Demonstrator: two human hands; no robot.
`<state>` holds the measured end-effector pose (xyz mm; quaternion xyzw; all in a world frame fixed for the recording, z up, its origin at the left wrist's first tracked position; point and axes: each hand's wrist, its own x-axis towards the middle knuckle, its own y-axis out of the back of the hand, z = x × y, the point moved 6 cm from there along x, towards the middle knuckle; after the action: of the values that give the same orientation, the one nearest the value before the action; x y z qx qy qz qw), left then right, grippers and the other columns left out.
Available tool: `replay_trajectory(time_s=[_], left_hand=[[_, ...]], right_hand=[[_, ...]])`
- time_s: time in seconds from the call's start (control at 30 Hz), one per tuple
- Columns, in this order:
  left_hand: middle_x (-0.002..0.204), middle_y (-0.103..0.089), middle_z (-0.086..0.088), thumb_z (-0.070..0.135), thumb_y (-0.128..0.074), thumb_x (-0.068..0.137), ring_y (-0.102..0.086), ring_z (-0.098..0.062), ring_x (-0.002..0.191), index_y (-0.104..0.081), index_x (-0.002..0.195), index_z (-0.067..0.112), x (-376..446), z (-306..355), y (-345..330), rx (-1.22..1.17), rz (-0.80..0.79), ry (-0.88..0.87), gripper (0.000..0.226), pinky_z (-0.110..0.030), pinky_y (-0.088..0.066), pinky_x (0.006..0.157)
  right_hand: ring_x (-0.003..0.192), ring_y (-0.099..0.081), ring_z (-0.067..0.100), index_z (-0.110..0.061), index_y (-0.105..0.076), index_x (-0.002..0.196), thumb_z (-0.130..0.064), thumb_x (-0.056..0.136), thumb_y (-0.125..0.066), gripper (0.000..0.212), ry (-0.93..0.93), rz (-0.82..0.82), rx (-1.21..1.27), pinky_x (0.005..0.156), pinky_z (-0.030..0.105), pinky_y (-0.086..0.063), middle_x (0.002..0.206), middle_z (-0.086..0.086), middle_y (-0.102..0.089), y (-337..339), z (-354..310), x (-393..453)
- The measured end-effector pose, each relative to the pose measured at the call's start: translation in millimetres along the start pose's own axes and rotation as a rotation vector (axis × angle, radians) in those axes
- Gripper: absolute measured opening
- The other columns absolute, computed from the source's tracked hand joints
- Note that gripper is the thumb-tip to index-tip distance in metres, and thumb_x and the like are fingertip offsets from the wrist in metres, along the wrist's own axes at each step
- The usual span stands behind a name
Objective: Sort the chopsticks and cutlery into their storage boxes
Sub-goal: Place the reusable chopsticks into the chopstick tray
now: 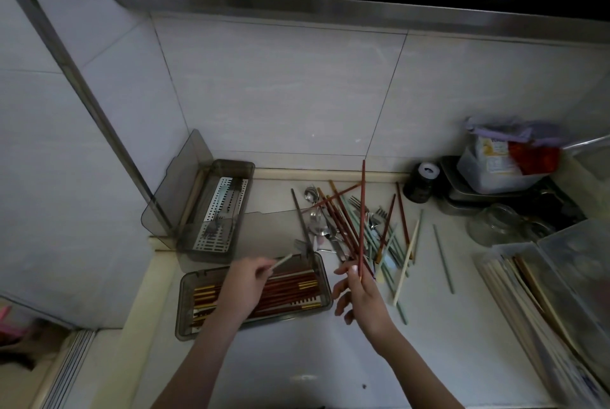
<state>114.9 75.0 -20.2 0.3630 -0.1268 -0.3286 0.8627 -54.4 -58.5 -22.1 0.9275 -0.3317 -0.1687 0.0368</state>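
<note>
My left hand (246, 286) pinches the pale handle of a fork (290, 253) above the near storage box (325, 280), which holds several red-brown chopsticks with gold ends. My right hand (358, 293) grips a red-brown chopstick (363, 210) that stands almost upright, its tip pointing toward the wall. A loose pile of chopsticks and cutlery (350, 227) lies on the counter behind my right hand: red, pale green and cream chopsticks, forks and spoons. A second storage box (244, 171) with a perforated metal tray and an open lid sits at the back left, with a few pieces of cutlery inside.
A dark jar (424, 184) stands by the wall. Metal trays with a plastic tub of packets (495, 171) fill the back right, with a glass jar (491, 223) in front. Clear boxes with wooden sticks (534, 293) lie at the right edge. One green chopstick (444, 260) lies apart.
</note>
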Motion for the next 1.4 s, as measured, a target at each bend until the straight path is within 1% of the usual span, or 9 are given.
replay_trajectory(time_s=[0.17, 0.27, 0.43, 0.7, 0.8, 0.97, 1.13, 1.3, 1.4], left_hand=[[0.105, -0.070, -0.002, 0.004, -0.065, 0.084, -0.064, -0.010, 0.095, -0.068, 0.110, 0.013, -10.6, -20.2, -20.7, 0.086, -0.098, 0.098, 0.028, -0.020, -0.047, 0.091], [0.103, -0.069, 0.004, 0.016, -0.064, 0.087, -0.062, -0.004, 0.094, -0.067, 0.112, 0.015, -9.7, 6.3, -7.6, -0.174, -0.031, 0.091, 0.025, -0.021, -0.049, 0.091], [0.107, -0.070, 0.005, 0.025, -0.050, 0.095, -0.065, -0.007, 0.102, -0.062, 0.112, 0.026, -11.9, 68.7, -14.9, -0.798, -0.220, 0.126, 0.021, -0.025, -0.050, 0.091], [0.082, -0.069, 0.013, 0.006, -0.047, 0.095, -0.064, -0.010, 0.084, -0.064, 0.107, 0.020, -14.5, 81.8, 0.8, -0.916, -0.155, 0.097, 0.025, -0.032, -0.057, 0.081], [0.091, -0.064, 0.017, 0.009, -0.049, 0.094, -0.065, -0.007, 0.086, -0.060, 0.105, 0.027, -11.2, 68.1, 18.6, -0.655, -0.089, 0.068, 0.024, -0.022, -0.055, 0.074], [0.105, -0.057, 0.014, 0.017, -0.055, 0.092, -0.055, -0.004, 0.098, -0.064, 0.114, 0.025, -10.5, 25.1, 9.5, 0.075, -0.251, -0.107, 0.025, -0.024, -0.044, 0.093], [0.108, -0.063, -0.002, 0.012, -0.059, 0.089, -0.058, -0.017, 0.103, -0.068, 0.113, 0.018, -12.1, -26.4, -11.4, 0.265, -0.259, -0.011, 0.026, -0.023, -0.040, 0.090], [0.111, -0.061, -0.005, 0.012, -0.057, 0.089, -0.058, -0.020, 0.105, -0.067, 0.113, 0.020, -10.0, -47.6, -15.3, 0.377, -0.240, 0.076, 0.027, -0.028, -0.045, 0.090], [0.108, -0.061, -0.002, 0.012, -0.062, 0.085, -0.058, -0.018, 0.103, -0.068, 0.108, 0.023, -7.0, -47.2, -13.5, 0.397, -0.215, 0.093, 0.026, -0.031, -0.047, 0.090]], right_hand=[[0.044, -0.039, 0.007, -0.014, -0.054, 0.097, -0.034, 0.102, -0.029, 0.032, 0.029, -0.020, -0.017, 0.042, 0.017, -0.031, 0.060, 0.004, -0.050, -5.4, 0.1, -4.1], [0.045, -0.039, 0.002, -0.008, -0.054, 0.098, -0.028, 0.103, -0.030, 0.032, 0.066, -0.043, -0.047, 0.046, 0.014, -0.032, 0.059, 0.002, -0.045, -11.2, 1.6, -4.8], [0.052, -0.042, 0.005, -0.011, -0.052, 0.089, -0.030, 0.102, -0.034, 0.029, 0.128, -0.161, -0.049, 0.053, 0.016, -0.035, 0.058, -0.007, -0.045, -35.1, 4.0, -11.2], [0.056, -0.049, 0.005, -0.009, -0.060, 0.088, -0.034, 0.099, -0.045, 0.031, 0.095, -0.319, -0.178, 0.055, 0.015, -0.038, 0.063, -0.003, -0.053, -39.1, 3.3, -14.0], [0.054, -0.051, 0.000, -0.004, -0.058, 0.094, -0.029, 0.099, -0.046, 0.029, 0.049, -0.268, -0.190, 0.048, 0.014, -0.039, 0.068, 0.001, -0.055, -21.0, 2.1, -8.4], [0.056, -0.053, 0.006, -0.011, -0.060, 0.095, -0.022, 0.099, -0.046, 0.018, -0.026, 0.036, -0.313, 0.047, 0.013, -0.042, 0.074, 0.003, -0.059, 36.6, 18.9, 11.7], [0.068, -0.061, 0.020, -0.021, -0.058, 0.091, -0.027, 0.096, -0.053, 0.010, -0.106, 0.250, -0.418, 0.062, 0.037, -0.054, 0.080, 0.003, -0.064, 83.5, 39.8, 28.3], [0.056, -0.055, 0.018, -0.014, -0.055, 0.103, -0.035, 0.094, -0.052, 0.023, -0.197, 0.356, -0.539, 0.046, 0.024, -0.038, 0.081, 0.007, -0.063, 107.0, 47.9, 38.9], [0.078, -0.060, 0.024, -0.011, -0.050, 0.116, -0.040, 0.091, -0.057, 0.039, -0.242, 0.414, -0.594, 0.054, 0.026, -0.044, 0.105, 0.013, -0.058, 113.9, 49.4, 47.2]])
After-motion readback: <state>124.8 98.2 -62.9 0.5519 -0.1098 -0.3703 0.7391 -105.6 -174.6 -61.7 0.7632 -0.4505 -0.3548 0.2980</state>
